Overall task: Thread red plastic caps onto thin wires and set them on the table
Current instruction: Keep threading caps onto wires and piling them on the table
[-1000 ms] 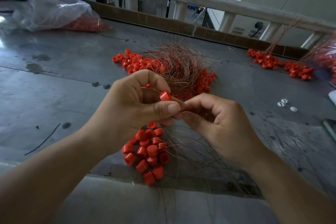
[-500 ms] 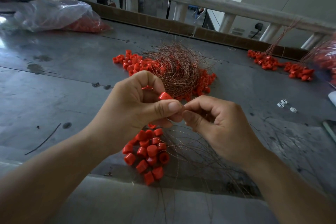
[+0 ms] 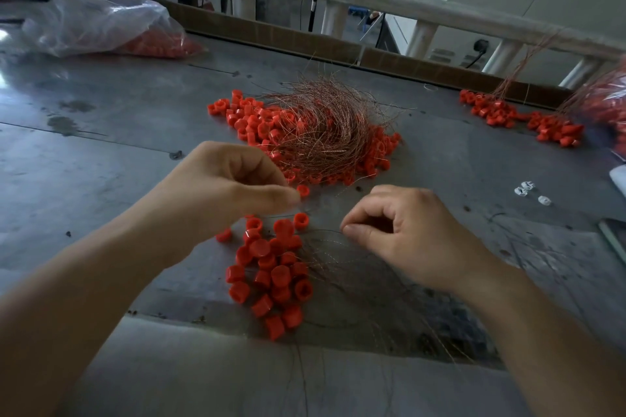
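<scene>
Head view: the person's two hands hang low over the grey metal counter, with the small pile of red caps between and just below them.
Left hand: the left hand has a closed grip; thumb and forefinger pinch at one red cap, which sticks out at the fingertips with its open mouth turned to the right and a little to the camera.
Right hand: the right hand also has a closed grip, thumb against forefinger. It seems to pinch the thin wire, but the wire is too fine there to be sure.
Relation: the cap lies to the left of the right fingertips and a little farther from the camera; the two are apart, not touching.
Wire axis: what I can see of the wire runs about left to right, from the right grip toward the caps.
Nearer hand: the left hand already has the cap, so the right hand must bring the wire end to it.
Supply: the big tangle of copper wires lies on more caps behind the hands, well apart from both grips.
Judgement: the next move probably needs the wire tip in line with the mouth of the cap; a small tilt can make it miss.
</scene>
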Tool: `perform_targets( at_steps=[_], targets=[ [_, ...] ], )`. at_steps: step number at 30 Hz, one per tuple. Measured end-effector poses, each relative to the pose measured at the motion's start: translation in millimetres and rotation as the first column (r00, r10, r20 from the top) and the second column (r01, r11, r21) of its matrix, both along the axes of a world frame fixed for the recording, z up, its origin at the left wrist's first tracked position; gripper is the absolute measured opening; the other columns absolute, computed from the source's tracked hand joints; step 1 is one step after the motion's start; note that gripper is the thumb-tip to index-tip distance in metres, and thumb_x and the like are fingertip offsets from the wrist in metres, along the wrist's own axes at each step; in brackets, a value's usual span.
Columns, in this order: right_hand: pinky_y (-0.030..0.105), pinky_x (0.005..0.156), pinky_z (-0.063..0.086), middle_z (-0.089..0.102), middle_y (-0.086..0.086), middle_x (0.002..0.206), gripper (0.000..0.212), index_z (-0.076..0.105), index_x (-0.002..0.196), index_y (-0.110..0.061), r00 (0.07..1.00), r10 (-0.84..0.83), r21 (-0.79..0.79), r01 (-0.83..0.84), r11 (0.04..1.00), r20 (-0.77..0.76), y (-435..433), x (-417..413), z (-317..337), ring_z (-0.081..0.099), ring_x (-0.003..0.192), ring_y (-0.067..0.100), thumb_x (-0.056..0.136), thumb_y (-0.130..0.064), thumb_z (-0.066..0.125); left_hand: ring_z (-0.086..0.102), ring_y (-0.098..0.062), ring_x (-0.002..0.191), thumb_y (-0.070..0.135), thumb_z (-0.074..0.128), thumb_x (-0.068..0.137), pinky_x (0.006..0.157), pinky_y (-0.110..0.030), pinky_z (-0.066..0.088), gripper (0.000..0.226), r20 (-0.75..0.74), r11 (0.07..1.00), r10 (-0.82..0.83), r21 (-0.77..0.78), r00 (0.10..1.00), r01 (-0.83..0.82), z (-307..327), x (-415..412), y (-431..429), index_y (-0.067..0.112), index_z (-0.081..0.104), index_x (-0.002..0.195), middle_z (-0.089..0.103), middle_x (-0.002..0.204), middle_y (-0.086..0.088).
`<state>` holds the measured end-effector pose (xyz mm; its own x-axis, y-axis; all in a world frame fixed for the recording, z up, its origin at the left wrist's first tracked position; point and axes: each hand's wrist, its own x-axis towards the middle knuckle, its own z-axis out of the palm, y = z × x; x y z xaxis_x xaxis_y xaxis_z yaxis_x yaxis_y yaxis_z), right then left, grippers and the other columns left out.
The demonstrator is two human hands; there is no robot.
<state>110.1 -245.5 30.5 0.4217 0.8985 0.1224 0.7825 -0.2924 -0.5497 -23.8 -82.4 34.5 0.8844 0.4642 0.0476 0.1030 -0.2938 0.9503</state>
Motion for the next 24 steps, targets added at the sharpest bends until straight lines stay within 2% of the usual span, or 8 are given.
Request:
perform_targets(
  at_steps=[2, 4, 7, 9, 11, 15, 19, 24],
  targets=[
    [0.004, 0.069, 0.039, 0.057, -0.015, 0.075, 0.006, 0.07, 0.08, -0.022, 1.0, 0.01, -0.075, -0.008, 0.997, 0.029, -0.5, 0.9, -1.4, 0.051, 0.083, -0.004, 0.083, -0.023, 0.065, 0.048, -0.005, 0.049, 0.036, 0.078, 0.052, 0.044, -0.014, 0.037, 0.018, 0.019, 0.99, 0.138, -0.01, 0.99, -0.138, -3.4, 3.9, 6.7, 0.022, 0.069, 0.059, 0.06, 0.052, 0.004],
    [0.004, 0.068, 0.038, 0.058, -0.015, 0.076, 0.009, 0.07, 0.079, -0.023, 1.0, 0.01, -0.108, -0.008, 0.994, 0.021, -1.5, 2.3, -0.4, 0.051, 0.082, -0.005, 0.083, -0.029, 0.064, 0.048, 0.0, 0.046, 0.015, 0.075, 0.068, 0.042, -0.01, 0.037, 0.015, 0.054, 0.957, 0.289, 0.009, 0.956, -0.29, -9.0, 8.4, 16.3, 0.02, 0.067, 0.057, 0.06, 0.051, 0.007],
    [0.01, 0.066, 0.042, 0.061, -0.012, 0.071, 0.037, 0.068, 0.073, -0.023, 1.0, -0.003, -0.118, 0.001, 0.993, -0.019, -3.3, 4.2, 3.4, 0.054, 0.075, -0.003, 0.073, -0.057, 0.055, 0.05, 0.002, 0.05, 0.007, 0.07, 0.076, 0.048, -0.009, 0.039, 0.018, 0.054, 0.886, 0.419, 0.194, 0.906, -0.421, -15.5, 13.4, 23.7, 0.024, 0.065, 0.07, 0.06, 0.063, 0.009],
    [0.01, 0.064, 0.043, 0.062, -0.01, 0.068, 0.053, 0.067, 0.069, -0.025, 0.999, -0.03, -0.091, 0.026, 0.996, -0.04, -4.2, 5.9, 6.2, 0.056, 0.07, -0.003, 0.061, -0.072, 0.044, 0.055, -0.006, 0.067, 0.007, 0.068, 0.079, 0.061, -0.019, 0.04, 0.014, 0.04, 0.823, 0.458, 0.36, 0.888, -0.44, -19.0, 17.0, 26.5, 0.019, 0.068, 0.086, 0.06, 0.075, 0.01],
    [0.007, 0.06, 0.042, 0.062, -0.011, 0.065, 0.053, 0.065, 0.066, -0.027, 0.997, -0.06, -0.049, 0.058, 0.997, -0.044, -4.8, 7.8, 8.0, 0.055, 0.067, -0.005, 0.058, -0.074, 0.042, 0.055, -0.017, 0.085, 0.007, 0.064, 0.082, 0.072, -0.025, 0.038, 0.025, 0.015, 0.77, 0.46, 0.49, 0.888, -0.408, -23.6, 20.5, 30.3, 0.016, 0.066, 0.105, 0.063, 0.094, 0.001],
    [0.008, 0.058, 0.042, 0.064, -0.008, 0.065, 0.049, 0.066, 0.067, -0.026, 0.992, -0.121, 0.028, 0.122, 0.992, -0.039, -5.8, 12.9, 8.7, 0.056, 0.065, -0.001, 0.058, -0.07, 0.046, 0.046, -0.025, 0.121, 0.008, 0.058, 0.086, 0.096, -0.033, 0.035, 0.047, -0.081, 0.769, 0.38, 0.581, 0.921, -0.266, -32.0, 27.4, 32.8, 0.019, 0.049, 0.131, 0.052, 0.133, -0.008],
    [0.007, 0.06, 0.042, 0.063, -0.01, 0.064, 0.036, 0.066, 0.067, -0.028, 0.99, -0.134, 0.012, 0.135, 0.991, -0.037, -4.5, 11.7, 6.1, 0.056, 0.067, -0.003, 0.064, -0.061, 0.052, 0.056, -0.029, 0.107, 0.01, 0.065, 0.082, 0.086, -0.031, 0.04, 0.039, -0.047, 0.719, 0.376, 0.645, 0.925, -0.259, -35.7, 29.5, 31.1, 0.019, 0.061, 0.12, 0.064, 0.116, -0.009],
    [0.005, 0.061, 0.042, 0.062, -0.012, 0.064, 0.02, 0.064, 0.066, -0.03, 0.99, -0.139, -0.003, 0.139, 0.99, -0.015, -2.9, 11.4, 3.1, 0.056, 0.07, -0.005, 0.074, -0.048, 0.061, 0.052, -0.015, 0.081, 0.011, 0.07, 0.079, 0.072, -0.025, 0.035, 0.027, 0.019, 0.705, 0.377, 0.642, 0.926, -0.301, -36.1, 29.9, 32.2, 0.017, 0.068, 0.105, 0.066, 0.089, 0.0]
  ],
)
